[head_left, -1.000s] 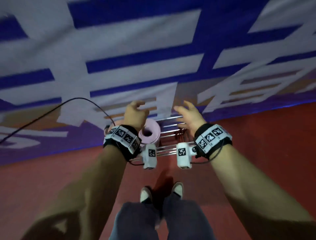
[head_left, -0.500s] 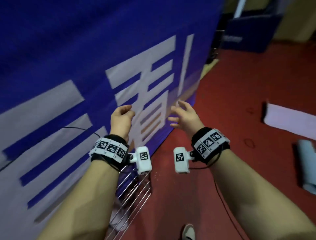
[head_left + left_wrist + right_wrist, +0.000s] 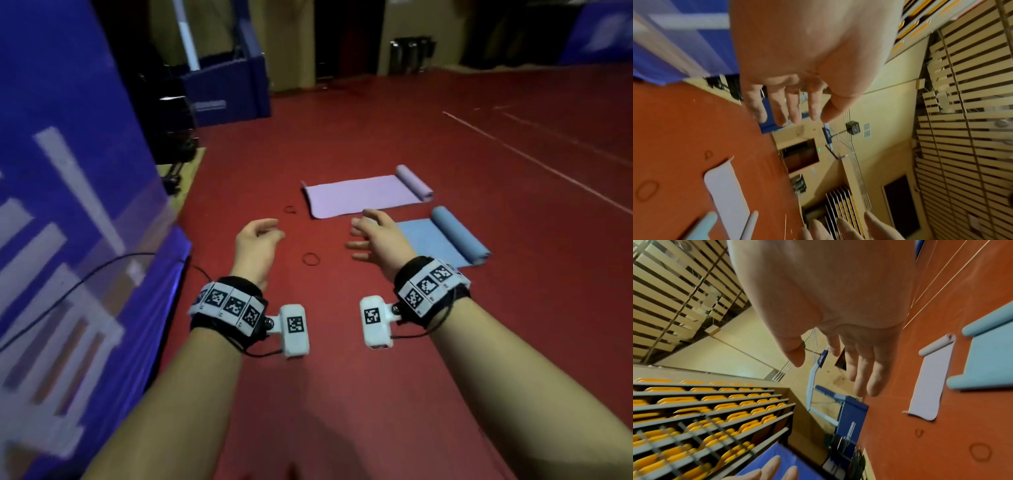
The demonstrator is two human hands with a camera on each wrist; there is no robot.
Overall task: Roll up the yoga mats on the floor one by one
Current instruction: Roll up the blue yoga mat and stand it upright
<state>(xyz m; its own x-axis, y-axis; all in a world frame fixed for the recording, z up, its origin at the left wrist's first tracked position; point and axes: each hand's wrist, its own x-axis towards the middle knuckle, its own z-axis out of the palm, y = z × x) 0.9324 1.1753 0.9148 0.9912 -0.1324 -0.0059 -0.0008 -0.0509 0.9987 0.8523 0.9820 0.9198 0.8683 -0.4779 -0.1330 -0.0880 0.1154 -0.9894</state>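
Above red floor (image 3: 376,394), hands apparently hover empty, relaxed.

Both bare forearms reach forward; the left hand (image 3: 257,245) and right hand (image 3: 375,240) hang empty, fingers loosely curled.

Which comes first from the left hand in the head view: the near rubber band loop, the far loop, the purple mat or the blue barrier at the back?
From the left hand:
1. Near rubber band loop, on the floor just to its right.
2. Far loop, ahead, by the mat's corner.
3. Purple mat, ahead and right, partly rolled.
4. Blue barrier, far back by the wall.
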